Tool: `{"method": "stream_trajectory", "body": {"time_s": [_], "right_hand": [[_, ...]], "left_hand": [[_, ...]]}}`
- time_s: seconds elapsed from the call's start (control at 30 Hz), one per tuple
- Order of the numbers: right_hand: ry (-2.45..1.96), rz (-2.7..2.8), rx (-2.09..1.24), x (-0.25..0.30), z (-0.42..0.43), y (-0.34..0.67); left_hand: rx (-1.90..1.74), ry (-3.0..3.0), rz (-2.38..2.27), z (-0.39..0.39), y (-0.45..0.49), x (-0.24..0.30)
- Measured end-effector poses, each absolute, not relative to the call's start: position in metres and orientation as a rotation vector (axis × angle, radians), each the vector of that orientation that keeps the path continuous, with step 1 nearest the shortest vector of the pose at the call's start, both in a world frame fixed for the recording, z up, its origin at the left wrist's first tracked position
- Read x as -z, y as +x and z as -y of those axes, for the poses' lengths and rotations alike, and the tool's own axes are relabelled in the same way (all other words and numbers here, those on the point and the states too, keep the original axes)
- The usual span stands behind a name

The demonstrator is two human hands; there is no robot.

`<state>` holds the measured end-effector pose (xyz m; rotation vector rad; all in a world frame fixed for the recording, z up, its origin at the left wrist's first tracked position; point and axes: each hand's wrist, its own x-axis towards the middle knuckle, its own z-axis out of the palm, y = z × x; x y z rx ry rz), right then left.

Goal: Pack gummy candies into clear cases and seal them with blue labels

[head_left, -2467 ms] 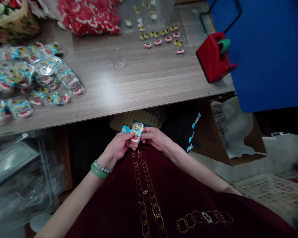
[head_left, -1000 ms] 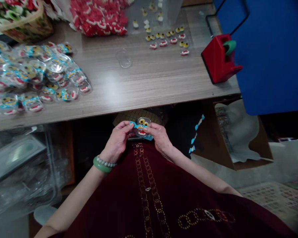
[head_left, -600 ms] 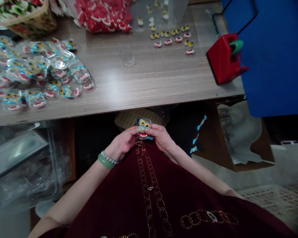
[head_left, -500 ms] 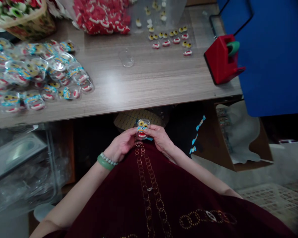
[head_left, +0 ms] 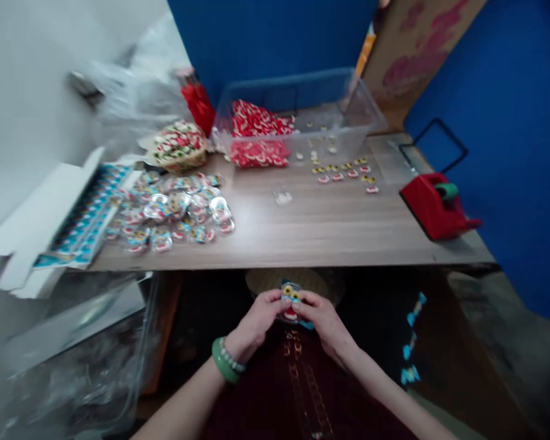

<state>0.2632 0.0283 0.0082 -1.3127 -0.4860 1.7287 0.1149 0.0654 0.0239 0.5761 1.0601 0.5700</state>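
Note:
Between my two hands, below the table's front edge, is a small clear plastic case [head_left: 291, 296] with two yellow eye-shaped pieces, a blue strip and a red-and-white mouth-shaped piece. My left hand [head_left: 262, 315] pinches its left side; a green bangle and a beaded bracelet circle that wrist. At the right side, my right hand [head_left: 323, 318] grips it with thumb and fingers. A heap of similar filled cases [head_left: 174, 208] lies at the left of the table [head_left: 256, 241]. One clear empty shell [head_left: 283, 195] rests mid-table, left of rows of yellow eyes and red mouths [head_left: 338, 176].
A clear bin [head_left: 366, 116] holding red-and-white pieces stands at the back, beside a basket [head_left: 183, 160] of small pieces. A red tape dispenser [head_left: 433, 208] sits at the right. Blue printed strips [head_left: 89, 208] lie far left. Blue wrapped pieces [head_left: 411, 342] hang or lie lower right.
The camera view has tilted up, bringing the back bin and the left strips into sight. Both hands still hold the case, with the fingers slightly shifted on it.

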Motion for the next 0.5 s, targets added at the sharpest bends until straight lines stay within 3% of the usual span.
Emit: {"method": "stream_trajectory", "body": {"time_s": [0.27,0.37,0.43,0.5], "right_hand": [[-1.175,0.562,-1.774,-0.045,-0.085,0.220],[-1.102,0.831,-1.835,-0.063,-0.122,0.207],[-1.162,1.184,-1.699,-0.073,-0.153,0.206],[-1.374,1.557,-1.285,-0.079,-0.186,0.211]], "left_hand": [[-0.835,0.528,-1.144,-0.099,0.073,-0.062],[-1.006,0.707,-1.202,-0.121,0.045,-0.084],[-1.114,0.852,-1.264,-0.146,0.021,-0.096],[-1.225,0.998,-1.374,-0.179,-0.007,-0.104]]}}
